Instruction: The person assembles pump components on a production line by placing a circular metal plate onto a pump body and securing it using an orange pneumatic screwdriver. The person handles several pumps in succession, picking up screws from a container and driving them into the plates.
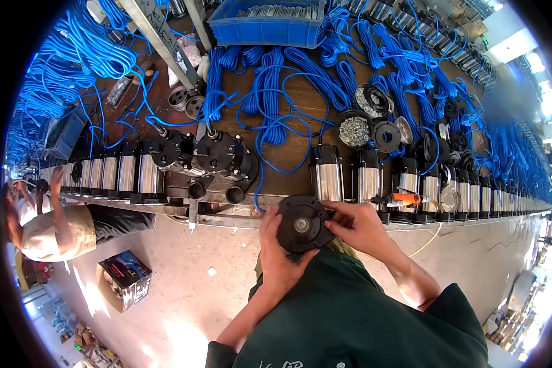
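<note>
Upon the brown workbench (289, 181) stand shiny silver-and-black cylinders (327, 182). Before its edge, the left hand (277, 260) and right hand (360, 227), half closed, hold a round black flanged part (301, 225) by the rim.

the disc (300, 225) is before the bench (291, 183), left of the power tool (406, 199)

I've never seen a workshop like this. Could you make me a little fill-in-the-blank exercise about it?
1. The left hand and the right hand both hold one black part, whose outline is ____.
2. The open plastic bin at the top of the picture is coloured ____.
3. The tool beyond the right hand has a bright ____ body.
4. The box on the floor is in the picture's ____ half, not the other side.

Missing words: round; blue; orange; left.
</note>
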The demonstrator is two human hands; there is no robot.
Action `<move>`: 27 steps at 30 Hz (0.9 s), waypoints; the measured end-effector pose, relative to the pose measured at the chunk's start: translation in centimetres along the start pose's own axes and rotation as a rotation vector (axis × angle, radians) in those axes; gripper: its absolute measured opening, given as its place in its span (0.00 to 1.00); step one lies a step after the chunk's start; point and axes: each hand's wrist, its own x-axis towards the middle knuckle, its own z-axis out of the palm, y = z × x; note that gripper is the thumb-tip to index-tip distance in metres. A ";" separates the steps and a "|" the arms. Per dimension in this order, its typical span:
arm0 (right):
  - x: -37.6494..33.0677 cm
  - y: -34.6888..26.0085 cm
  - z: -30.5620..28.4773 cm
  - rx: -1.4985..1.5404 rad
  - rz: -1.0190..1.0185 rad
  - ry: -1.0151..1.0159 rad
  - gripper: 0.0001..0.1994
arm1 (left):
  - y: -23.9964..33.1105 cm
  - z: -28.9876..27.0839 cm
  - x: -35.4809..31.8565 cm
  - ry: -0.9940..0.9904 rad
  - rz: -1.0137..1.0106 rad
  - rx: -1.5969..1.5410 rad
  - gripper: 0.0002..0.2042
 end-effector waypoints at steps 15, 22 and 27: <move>0.3 0.4 -0.6 0.029 0.004 -0.024 0.20 | 0.4 0.3 0.0 -0.042 -0.086 -0.042 0.39; 6.8 5.8 -7.6 -0.034 -0.015 0.179 0.14 | 0.0 0.3 -0.2 -0.038 -0.062 -0.028 0.45; 19.9 18.9 -17.1 -0.651 -0.129 0.375 0.10 | -1.0 -0.3 -0.5 -0.030 0.008 -0.017 0.58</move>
